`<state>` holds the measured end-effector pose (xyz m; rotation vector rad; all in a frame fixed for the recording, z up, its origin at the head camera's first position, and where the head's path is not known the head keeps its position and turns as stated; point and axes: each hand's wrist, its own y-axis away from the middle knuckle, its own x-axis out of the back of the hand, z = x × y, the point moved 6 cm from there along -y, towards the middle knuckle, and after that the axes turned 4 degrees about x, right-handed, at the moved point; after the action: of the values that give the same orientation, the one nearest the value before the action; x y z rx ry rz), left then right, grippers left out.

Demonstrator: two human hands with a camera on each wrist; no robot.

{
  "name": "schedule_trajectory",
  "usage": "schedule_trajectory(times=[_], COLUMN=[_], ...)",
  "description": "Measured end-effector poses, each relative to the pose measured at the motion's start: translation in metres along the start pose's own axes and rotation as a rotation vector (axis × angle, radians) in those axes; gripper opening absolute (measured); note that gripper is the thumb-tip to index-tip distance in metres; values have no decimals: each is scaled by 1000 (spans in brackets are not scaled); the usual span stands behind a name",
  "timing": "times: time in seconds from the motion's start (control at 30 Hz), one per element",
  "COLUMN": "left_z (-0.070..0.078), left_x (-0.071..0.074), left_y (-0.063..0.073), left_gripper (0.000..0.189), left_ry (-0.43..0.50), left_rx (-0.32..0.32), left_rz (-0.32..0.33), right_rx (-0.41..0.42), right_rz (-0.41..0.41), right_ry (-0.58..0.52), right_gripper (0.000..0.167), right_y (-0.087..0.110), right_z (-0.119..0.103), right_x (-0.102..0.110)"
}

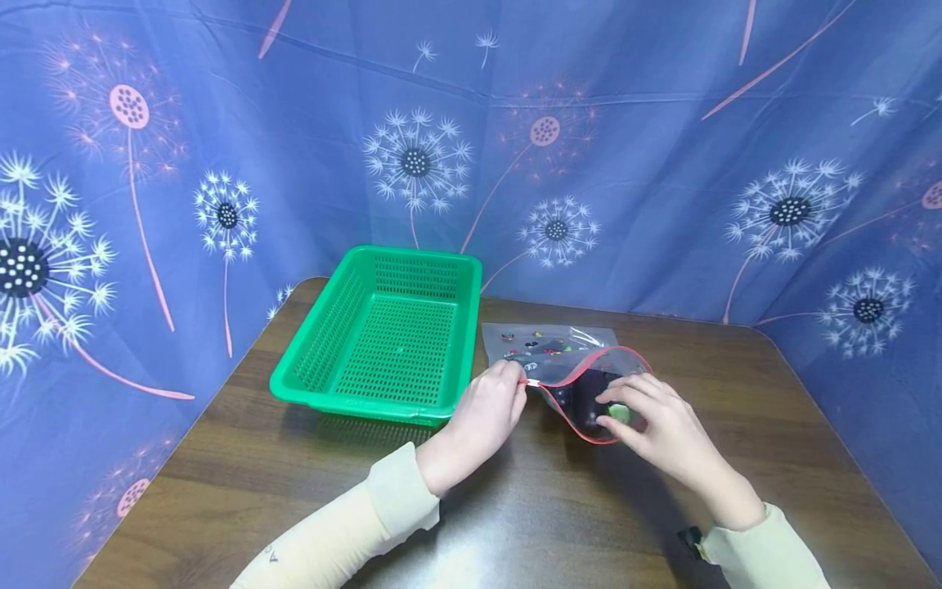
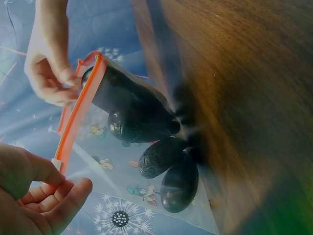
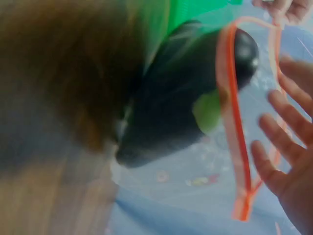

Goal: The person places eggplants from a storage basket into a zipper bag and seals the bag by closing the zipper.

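A clear zip bag (image 1: pixel 508 337) with cartoon prints and a red-orange zip edge lies on the table, its mouth spread wide. Several glossy dark eggplants (image 2: pixel 134 105) fill it, and a green patch (image 3: pixel 208 111) shows beside the largest one. At the bag's near-left corner my left hand (image 1: pixel 489 409) pinches the zip edge beside the white slider (image 2: pixel 57 164). My right hand (image 1: pixel 662 425) hovers at the mouth, its fingertips over the eggplant (image 1: pixel 587 401) in the head view. Its fingers are spread and hold nothing in the right wrist view.
An empty green plastic basket (image 1: pixel 375 393) with slotted walls stands left of the bag, close to my left hand. Underneath is a brown wooden table (image 1: pixel 243 474). A blue curtain (image 1: pixel 648 164) with dandelion prints hangs behind the table and at its sides.
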<state>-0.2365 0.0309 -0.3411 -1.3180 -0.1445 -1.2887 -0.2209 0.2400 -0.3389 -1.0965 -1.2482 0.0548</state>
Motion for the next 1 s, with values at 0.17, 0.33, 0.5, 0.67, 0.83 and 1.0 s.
schedule_trajectory(times=[0.17,0.33,0.5,0.67,0.83,1.0], left_z=[0,0,1,1,1,1], left_x=[-1,-1,-1,-2,-3,-2], left_y=[1,4,6,7,7,6], left_gripper=[6,6,6,7,8,8], left_ry=[-4,-5,-12,-10,-5,0], left_rx=[1,6,-13,-22,-34,-54], left_rz=[-19,-44,-50,-47,-49,-37], right_rx=[53,47,59,49,80,162], right_rz=[-152,-165,-149,-161,-54,120], right_ry=[6,23,59,82,44,-35], right_gripper=[28,28,28,26,15,17], right_y=[8,9,8,6,-7,-28], right_z=[-2,2,5,3,-17,-41], right_x=[-22,-35,-44,-45,-30,-15])
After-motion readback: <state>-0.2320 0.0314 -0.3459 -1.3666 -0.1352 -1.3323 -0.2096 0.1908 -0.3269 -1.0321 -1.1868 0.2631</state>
